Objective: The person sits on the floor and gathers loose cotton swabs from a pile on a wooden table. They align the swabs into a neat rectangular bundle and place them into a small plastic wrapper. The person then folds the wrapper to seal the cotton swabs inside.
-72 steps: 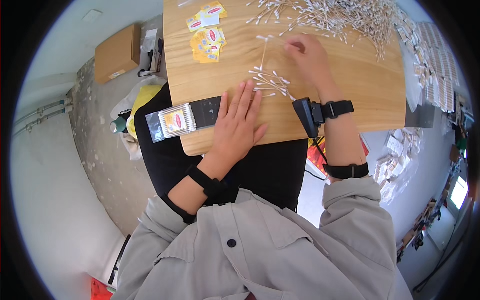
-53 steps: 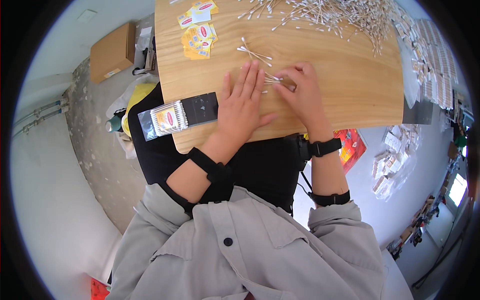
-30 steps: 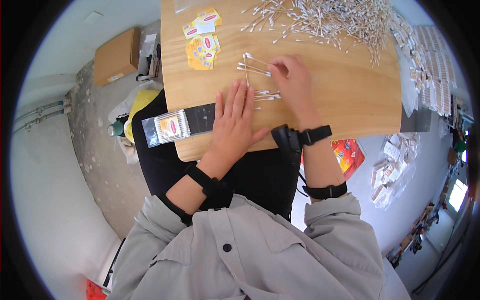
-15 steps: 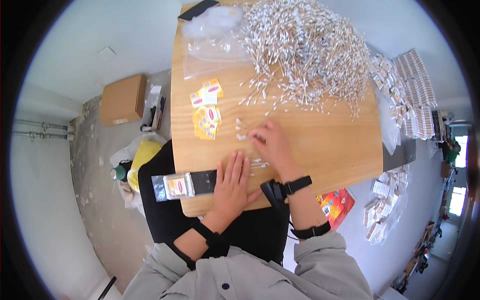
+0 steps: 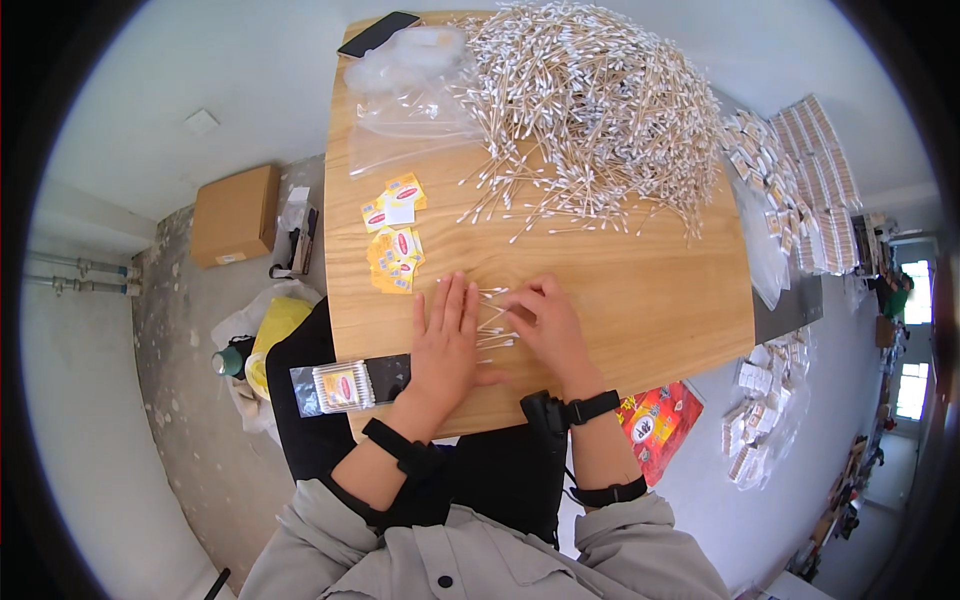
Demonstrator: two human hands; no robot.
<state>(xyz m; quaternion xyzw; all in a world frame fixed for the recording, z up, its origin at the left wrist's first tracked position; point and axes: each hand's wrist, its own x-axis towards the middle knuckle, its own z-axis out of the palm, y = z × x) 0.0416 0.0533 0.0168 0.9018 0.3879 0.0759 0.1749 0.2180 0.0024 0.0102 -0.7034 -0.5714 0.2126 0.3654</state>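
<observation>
My left hand [image 5: 446, 345] lies flat on the wooden table with its fingers stretched out, beside a small group of loose cotton swabs [image 5: 492, 336]. Some swab ends are partly covered by that hand. My right hand [image 5: 550, 328] is on the other side of the group, thumb and fingers pinched at the swabs; how many it grips is hidden. At the table's near left corner, a clear packet of cotton swabs [image 5: 342, 387] with a yellow label lies by a black strip [image 5: 389, 373]. A big heap of cotton swabs [image 5: 610, 110] covers the far side.
Yellow-and-white label cards [image 5: 396, 262] lie left of my hands. Beyond them are clear plastic bags [image 5: 410, 125] and a black phone [image 5: 378, 34]. Packed swab bundles [image 5: 815, 170] are stacked past the table's right edge. A cardboard box [image 5: 235, 217] stands on the floor at left.
My right hand has come nearer to me, down to the loose swabs. My left hand has shifted slightly away from me, its fingers now alongside them. The whole view has tilted a little.
</observation>
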